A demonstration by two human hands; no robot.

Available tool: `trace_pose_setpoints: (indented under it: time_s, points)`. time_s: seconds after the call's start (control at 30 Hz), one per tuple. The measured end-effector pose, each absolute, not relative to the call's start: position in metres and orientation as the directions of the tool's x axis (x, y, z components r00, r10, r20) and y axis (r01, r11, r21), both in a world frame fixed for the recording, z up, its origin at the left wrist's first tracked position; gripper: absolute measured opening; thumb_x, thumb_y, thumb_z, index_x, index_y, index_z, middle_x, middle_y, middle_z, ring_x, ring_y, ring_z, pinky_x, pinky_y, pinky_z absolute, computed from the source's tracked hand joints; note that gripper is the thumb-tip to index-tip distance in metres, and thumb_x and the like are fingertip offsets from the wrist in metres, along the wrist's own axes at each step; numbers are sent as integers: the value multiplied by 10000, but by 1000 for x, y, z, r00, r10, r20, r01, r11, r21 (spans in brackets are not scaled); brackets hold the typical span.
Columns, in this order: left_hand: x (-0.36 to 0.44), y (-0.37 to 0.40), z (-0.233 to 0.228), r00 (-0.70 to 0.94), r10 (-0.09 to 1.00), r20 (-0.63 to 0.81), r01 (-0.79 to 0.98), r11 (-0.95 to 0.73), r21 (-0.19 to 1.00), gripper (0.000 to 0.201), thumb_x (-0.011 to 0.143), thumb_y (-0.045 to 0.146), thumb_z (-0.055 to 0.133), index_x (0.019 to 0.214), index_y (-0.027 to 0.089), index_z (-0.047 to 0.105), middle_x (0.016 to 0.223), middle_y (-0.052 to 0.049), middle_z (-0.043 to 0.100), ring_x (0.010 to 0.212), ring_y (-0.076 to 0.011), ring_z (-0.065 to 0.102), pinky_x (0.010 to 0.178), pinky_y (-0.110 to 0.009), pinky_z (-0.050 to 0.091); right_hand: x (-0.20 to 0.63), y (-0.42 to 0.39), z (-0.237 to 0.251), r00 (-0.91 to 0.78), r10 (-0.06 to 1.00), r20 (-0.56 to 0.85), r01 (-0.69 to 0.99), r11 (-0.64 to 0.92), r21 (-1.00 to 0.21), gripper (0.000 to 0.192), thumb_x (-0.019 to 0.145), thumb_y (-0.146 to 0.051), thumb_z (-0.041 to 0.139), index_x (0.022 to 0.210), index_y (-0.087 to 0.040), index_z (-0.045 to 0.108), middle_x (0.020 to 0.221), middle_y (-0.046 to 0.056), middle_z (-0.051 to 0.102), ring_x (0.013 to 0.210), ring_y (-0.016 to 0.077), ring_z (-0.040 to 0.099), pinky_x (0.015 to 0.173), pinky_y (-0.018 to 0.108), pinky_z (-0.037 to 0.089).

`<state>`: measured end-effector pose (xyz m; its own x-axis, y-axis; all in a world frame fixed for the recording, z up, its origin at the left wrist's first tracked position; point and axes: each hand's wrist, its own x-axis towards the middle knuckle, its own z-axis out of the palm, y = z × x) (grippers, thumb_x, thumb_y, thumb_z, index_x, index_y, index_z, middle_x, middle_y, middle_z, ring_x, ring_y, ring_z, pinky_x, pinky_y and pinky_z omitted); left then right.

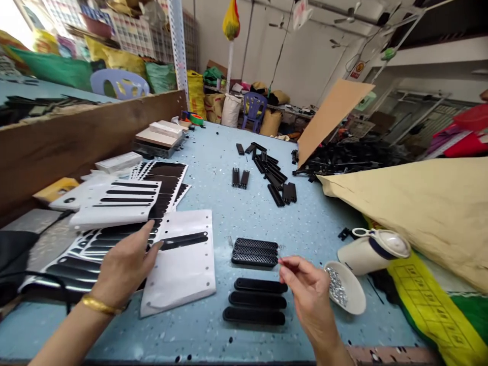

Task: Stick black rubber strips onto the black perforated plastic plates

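Observation:
My left hand (pixel 125 262), a gold bangle on its wrist, lies flat on a white sheet (pixel 186 269) that bears one black adhesive strip (pixel 183 240); its fingertips touch that strip's left end. My right hand (pixel 308 292) hovers by three smooth black oblong plastic pieces (pixel 255 300) lying in a row, fingertips pinched together as if on something tiny that I cannot make out. Just beyond them lie ribbed black pieces (pixel 254 251). A small white bowl (pixel 348 292) of silvery metal bits sits right of that hand.
Stacks of white sheets with black strips (pixel 125 203) cover the left. More black parts (pixel 272 175) lie farther back. A white jug (pixel 371 249) lies tipped beside a tan sack (pixel 427 208). A wooden board (pixel 95 132) walls the left side.

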<state>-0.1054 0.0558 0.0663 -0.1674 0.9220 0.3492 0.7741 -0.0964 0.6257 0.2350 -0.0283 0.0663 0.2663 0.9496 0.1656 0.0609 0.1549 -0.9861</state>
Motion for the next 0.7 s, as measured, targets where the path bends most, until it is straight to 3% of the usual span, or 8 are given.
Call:
trace_pose_setpoints:
  time_s: [0.07, 0.13, 0.2, 0.23, 0.3, 0.43, 0.53, 0.7]
  points:
    - [-94, 43, 64, -153, 873, 463, 860, -113, 498, 460, 778, 396, 657, 1170, 156, 635, 941, -62, 724, 872, -283, 657, 785, -358, 496, 240, -35, 63, 187, 961, 206, 238, 159, -958, 88, 798, -209, 708, 883, -204, 728, 736, 18, 621, 675, 152, 571, 608, 270, 482]
    - [-72, 21, 65, -155, 881, 448, 825, -134, 549, 423, 764, 435, 677, 1103, 183, 671, 946, -61, 724, 840, -259, 660, 757, -334, 508, 235, -43, 62, 93, 960, 263, 371, 212, -904, 114, 789, -182, 705, 895, -203, 740, 721, 22, 628, 668, 162, 582, 601, 281, 487]
    - [-41, -4, 67, -40, 967, 252, 623, -173, 763, 278, 724, 440, 710, 902, 227, 716, 774, -18, 727, 641, -191, 640, 584, -268, 502, 224, -52, 60, -12, 947, 320, 443, 292, -848, 163, 797, -180, 694, 953, -191, 740, 720, 33, 636, 646, 168, 593, 583, 294, 491]
    - [-24, -15, 68, 84, 992, 94, 488, -123, 864, 235, 715, 440, 713, 819, 229, 713, 681, -5, 708, 574, -173, 624, 525, -250, 487, 217, -56, 58, -60, 935, 350, 466, 336, -818, 186, 802, -190, 689, 982, -183, 735, 723, 40, 636, 642, 174, 598, 578, 303, 494]
    - [4, -31, 67, 316, 932, -180, 276, 91, 957, 215, 768, 420, 658, 743, 208, 680, 600, 2, 666, 531, -150, 608, 504, -236, 467, 206, -65, 53, -143, 902, 408, 518, 419, -746, 193, 813, -218, 677, 995, -175, 726, 703, 43, 622, 622, 183, 592, 557, 319, 489]
    - [27, -37, 63, 428, 815, -390, 53, 409, 911, 263, 789, 405, 646, 674, 171, 614, 556, 5, 648, 458, -98, 557, 454, -192, 373, 206, -75, 48, -169, 839, 517, 577, 510, -638, 198, 836, -236, 648, 1009, -152, 699, 723, 66, 639, 631, 200, 601, 548, 337, 501]
    - [26, -29, 63, 378, 809, -450, -24, 494, 869, 268, 758, 408, 688, 686, 162, 607, 554, -5, 664, 434, -85, 548, 413, -170, 302, 224, -77, 50, -108, 816, 568, 613, 505, -607, 190, 850, -165, 617, 1027, -123, 673, 808, 101, 673, 706, 212, 636, 588, 340, 529]
    - [28, -17, 66, 401, 785, -473, -74, 542, 837, 254, 738, 397, 718, 676, 166, 633, 563, -14, 675, 444, -83, 553, 422, -165, 350, 244, -78, 47, -158, 765, 625, 656, 554, -512, 232, 840, -100, 578, 1058, -107, 656, 795, 121, 671, 689, 225, 613, 562, 358, 534]
